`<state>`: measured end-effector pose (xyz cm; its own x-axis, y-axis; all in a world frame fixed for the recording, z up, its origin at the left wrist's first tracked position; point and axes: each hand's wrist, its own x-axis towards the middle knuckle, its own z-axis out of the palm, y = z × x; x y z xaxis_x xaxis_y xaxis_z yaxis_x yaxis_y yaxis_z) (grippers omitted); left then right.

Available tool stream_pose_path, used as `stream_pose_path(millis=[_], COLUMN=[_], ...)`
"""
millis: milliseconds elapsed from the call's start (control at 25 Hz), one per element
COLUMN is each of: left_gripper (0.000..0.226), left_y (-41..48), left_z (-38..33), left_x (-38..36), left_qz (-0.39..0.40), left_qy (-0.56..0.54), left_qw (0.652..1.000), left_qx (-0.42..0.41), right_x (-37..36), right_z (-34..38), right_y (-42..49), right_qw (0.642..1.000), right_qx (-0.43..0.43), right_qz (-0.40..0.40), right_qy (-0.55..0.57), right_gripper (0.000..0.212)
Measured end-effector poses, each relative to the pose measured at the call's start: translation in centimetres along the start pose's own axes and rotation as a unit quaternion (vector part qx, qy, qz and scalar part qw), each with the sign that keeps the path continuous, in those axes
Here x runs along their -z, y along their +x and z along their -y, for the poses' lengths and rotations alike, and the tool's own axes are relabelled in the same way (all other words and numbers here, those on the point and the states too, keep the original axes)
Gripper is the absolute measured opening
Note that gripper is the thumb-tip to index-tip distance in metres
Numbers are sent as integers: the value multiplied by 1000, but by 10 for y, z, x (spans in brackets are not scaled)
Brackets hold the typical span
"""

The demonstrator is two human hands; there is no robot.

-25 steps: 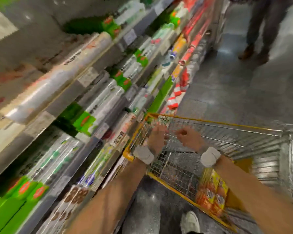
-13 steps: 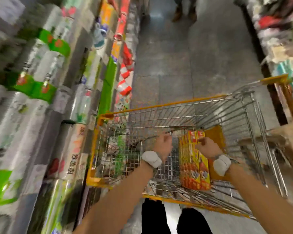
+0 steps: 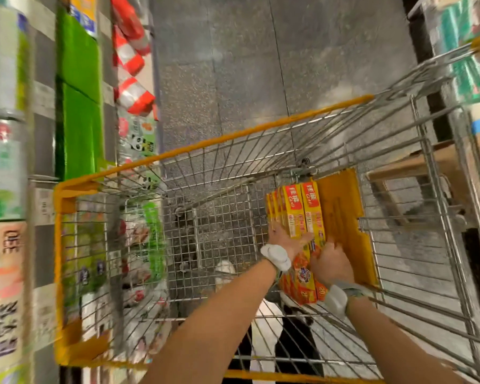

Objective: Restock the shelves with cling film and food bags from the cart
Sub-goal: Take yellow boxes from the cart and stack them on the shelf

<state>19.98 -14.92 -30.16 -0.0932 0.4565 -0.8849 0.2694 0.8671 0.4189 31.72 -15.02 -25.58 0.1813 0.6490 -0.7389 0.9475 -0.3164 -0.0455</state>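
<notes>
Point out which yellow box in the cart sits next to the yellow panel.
The rightmost box of the row, beside the panel and the right hand; the others stand left of it.

floor: glossy speckled grey stone tiles (image 3: 233,79), thin seams, pale light patches | left: grey metal shelving (image 3: 43,151) with price tags, blurred | right: dark shelf upright (image 3: 424,51) | below it: brown wooden frame (image 3: 416,164)

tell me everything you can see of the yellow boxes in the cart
The yellow boxes are long, slim cartons, seemingly cardboard, with red labels and printed graphics, packed side by side. They lie in the cart beside a yellow cardboard panel on its right. The left hand and right hand grip them from either side.
</notes>
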Motion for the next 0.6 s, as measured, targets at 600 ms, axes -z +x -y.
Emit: stream_pose_path(millis=[600], left_gripper=[118], left_y=[1], left_z=[13], left_x=[-12], left_qz=[-50], left_qy=[-14], left_qw=[998], left_qx=[-24], right_x=[-29], right_z=[-5], right_y=[10], right_qw=[999], right_qx=[7], right_qz=[8], right_qy=[32], right_gripper=[112])
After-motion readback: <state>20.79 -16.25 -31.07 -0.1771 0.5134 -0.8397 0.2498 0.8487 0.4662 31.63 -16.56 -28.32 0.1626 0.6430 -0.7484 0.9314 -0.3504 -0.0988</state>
